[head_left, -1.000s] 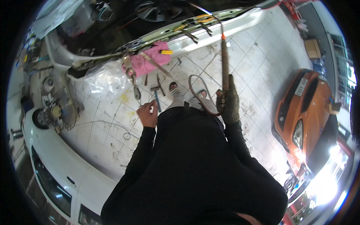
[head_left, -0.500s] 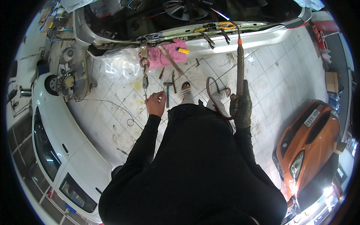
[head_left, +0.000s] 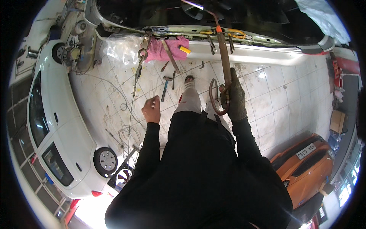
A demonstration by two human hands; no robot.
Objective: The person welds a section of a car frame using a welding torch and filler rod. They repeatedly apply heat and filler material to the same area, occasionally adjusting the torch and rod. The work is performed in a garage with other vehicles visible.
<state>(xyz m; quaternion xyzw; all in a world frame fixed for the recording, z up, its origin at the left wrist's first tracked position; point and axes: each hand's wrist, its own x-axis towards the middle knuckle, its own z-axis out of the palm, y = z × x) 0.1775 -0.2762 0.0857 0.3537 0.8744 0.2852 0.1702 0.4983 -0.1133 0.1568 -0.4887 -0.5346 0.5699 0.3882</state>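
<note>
My right hand [head_left: 237, 101], in a dark work glove, grips a gas torch [head_left: 225, 57] by its rear. A bent tube leads to the lit flame [head_left: 192, 4], over the open front of a car. A hose [head_left: 212, 91] curves from the torch's rear. My bare left hand [head_left: 151, 111] is closed in a pinch above the floor; whatever its fingertips hold is too small to name. Nearest to it lies a hammer [head_left: 165, 87] with a dark handle. Left of that hand runs a taut cable [head_left: 131, 114], joined to a hook [head_left: 142, 55] at the car's front.
A pink cloth [head_left: 157, 51], a flat bar [head_left: 169, 56] and a yellow-handled object [head_left: 185, 49] lie by the white bumper [head_left: 263, 54]. Locking pliers [head_left: 211, 45] are at the car's front edge. A white car [head_left: 63, 114] stands left, an orange car [head_left: 305, 168] right.
My view has shifted. The torch tip has swung left and farther over the car's front. My left hand has moved away from the cable's end, staying pinched.
</note>
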